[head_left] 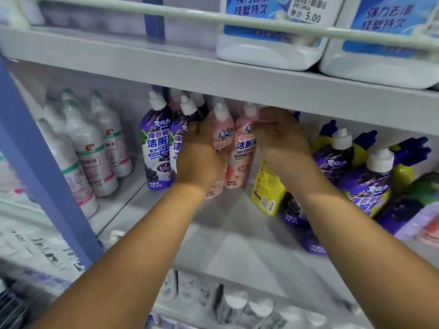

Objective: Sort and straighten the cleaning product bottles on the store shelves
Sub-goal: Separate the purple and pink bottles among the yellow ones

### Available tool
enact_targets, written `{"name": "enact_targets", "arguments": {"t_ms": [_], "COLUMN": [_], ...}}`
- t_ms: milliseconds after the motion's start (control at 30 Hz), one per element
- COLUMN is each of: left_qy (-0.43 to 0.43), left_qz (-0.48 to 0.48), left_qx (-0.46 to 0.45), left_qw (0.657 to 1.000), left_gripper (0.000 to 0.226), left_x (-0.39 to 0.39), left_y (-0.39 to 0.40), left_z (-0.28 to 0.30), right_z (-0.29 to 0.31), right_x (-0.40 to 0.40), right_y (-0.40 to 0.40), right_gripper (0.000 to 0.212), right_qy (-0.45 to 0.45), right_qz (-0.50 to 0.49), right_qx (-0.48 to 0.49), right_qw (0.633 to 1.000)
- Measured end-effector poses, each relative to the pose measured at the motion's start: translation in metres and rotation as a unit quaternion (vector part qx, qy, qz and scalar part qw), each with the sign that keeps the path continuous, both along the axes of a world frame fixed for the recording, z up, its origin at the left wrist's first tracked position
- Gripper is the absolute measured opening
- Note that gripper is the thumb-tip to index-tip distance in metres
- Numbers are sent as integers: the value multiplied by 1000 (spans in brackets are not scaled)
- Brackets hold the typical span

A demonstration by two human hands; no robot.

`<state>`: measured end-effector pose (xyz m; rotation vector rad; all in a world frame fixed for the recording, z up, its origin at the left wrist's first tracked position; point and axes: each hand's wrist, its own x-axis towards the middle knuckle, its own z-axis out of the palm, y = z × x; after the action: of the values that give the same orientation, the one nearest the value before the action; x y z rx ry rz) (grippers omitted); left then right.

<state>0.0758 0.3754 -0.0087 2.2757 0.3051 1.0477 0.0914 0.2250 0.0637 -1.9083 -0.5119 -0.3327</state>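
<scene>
On the middle shelf (237, 245) stand purple toilet-cleaner bottles (156, 148) at the left and pink ones (244, 148) beside them. My left hand (202, 160) is wrapped around the front pink bottle (223, 136), which stands close against the purple ones. My right hand (280, 138) reaches to the right side of the second pink bottle, fingers curled at its neck; whether it grips the bottle is hidden. To the right, more purple bottles (370, 186) and yellow bottles with blue caps (268, 188) stand mixed and tilted.
White bottles with green bands (92, 157) fill the shelf section to the left, past a blue upright (40, 157). Large white jugs with blue labels (270, 27) sit on the shelf above. A lower shelf holds white-capped bottles (237, 302).
</scene>
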Motion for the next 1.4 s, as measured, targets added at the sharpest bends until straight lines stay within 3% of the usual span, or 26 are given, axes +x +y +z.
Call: {"name": "enact_targets", "arguments": {"t_ms": [100,200,233,300,333,367,400,467,533,600,667,833,967,1200,1300,1400], "left_qy": [50,27,22,23,26,25,24,20,16,15,11,19,27,51,96,125], "left_qz": [31,-15,-29,-34,-32,-33,-35,-40,-48,-57,-77,-120,-151,-190,-187,-192], "left_qx": [28,-88,-136,-175,-182,-190,-199,-207,-224,-253,-264,-263,-253,-272,-282,-313], "left_qw": [998,996,990,984,982,981,979,977,973,966,961,957,955,942,936,922], "left_gripper": [74,53,45,39,40,42,44,43,45,47,44,45,54,46,49,51], "left_x": [5,-1,-6,-16,-23,-33,-43,-64,-83,-97,-108,-115,-110,-101,-99,-105], "left_y": [-2,-6,-6,-2,2,7,11,18,22,27,34,39,35,35,36,27], "left_z": [-3,-10,-12,-15,-17,-18,-18,-17,-14,-12,-11,-11,-14,-31,-57,-80], "right_z": [3,0,-1,-5,-11,-24,-28,-21,-16,-18,-24,-22,-28,-51,-70,-103], "right_x": [36,55,57,68,83,107,119,107,75,62,55,18,-12,-39,-50,-54], "right_y": [29,38,39,43,44,40,39,36,44,45,43,13,-3,-22,-34,-53], "right_gripper": [25,22,11,19,25,29,29,9,11,21,41,27,22,17,22,43], "right_qy": [30,35,14,-96,-86,-136,-178,-141,-106,-187,-231,-200,-206,-155,23,165], "right_qz": [12,-10,-13,-44,-23,-51,-80,-89,-47,-126,-125,-83,-115,-80,25,101], "right_qx": [-100,-127,-134,-159,-244,-290,-279,-244,-127,-202,-169,-66,-60,26,123,114], "right_qw": [994,991,991,982,966,946,940,956,985,953,950,974,970,984,992,974]}}
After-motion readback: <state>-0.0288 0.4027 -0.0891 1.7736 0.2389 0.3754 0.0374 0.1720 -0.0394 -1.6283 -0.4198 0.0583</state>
